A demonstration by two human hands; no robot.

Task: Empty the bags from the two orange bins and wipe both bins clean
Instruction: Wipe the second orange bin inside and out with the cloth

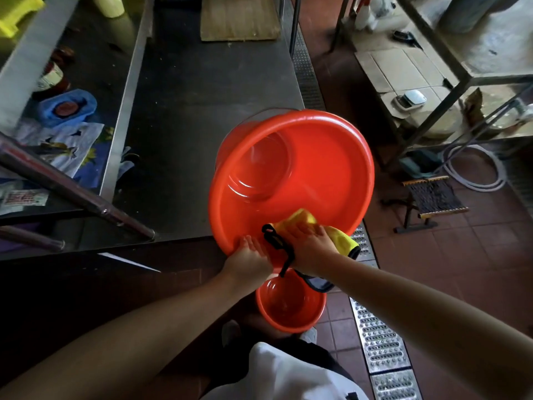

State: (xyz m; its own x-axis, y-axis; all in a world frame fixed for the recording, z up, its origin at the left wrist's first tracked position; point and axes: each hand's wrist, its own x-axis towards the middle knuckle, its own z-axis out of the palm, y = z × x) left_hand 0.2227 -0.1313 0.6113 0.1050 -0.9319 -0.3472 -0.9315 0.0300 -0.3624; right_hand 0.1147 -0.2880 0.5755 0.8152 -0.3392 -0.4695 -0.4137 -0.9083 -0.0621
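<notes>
At the bottom of the frame a small orange bin [290, 310] stands on the red tiled floor [490, 255], beside a metal drain grate [380, 342]; nothing shows inside it. Just above, at frame centre, a large orange bin [317, 157] is tilted with its open mouth toward the camera, its far side against the edge of a dark steel worktop [207, 111], and it too looks bare inside. The left hand [250, 255] grips its near rim, fingers curled over the lip. The right hand [313, 243] lies flat, fingers extended, pressing a yellow cloth [300, 219] with black edging onto the inner wall just inside that rim. In the upper right, metal racks [450, 90] stand over flattened cardboard [403, 67].
</notes>
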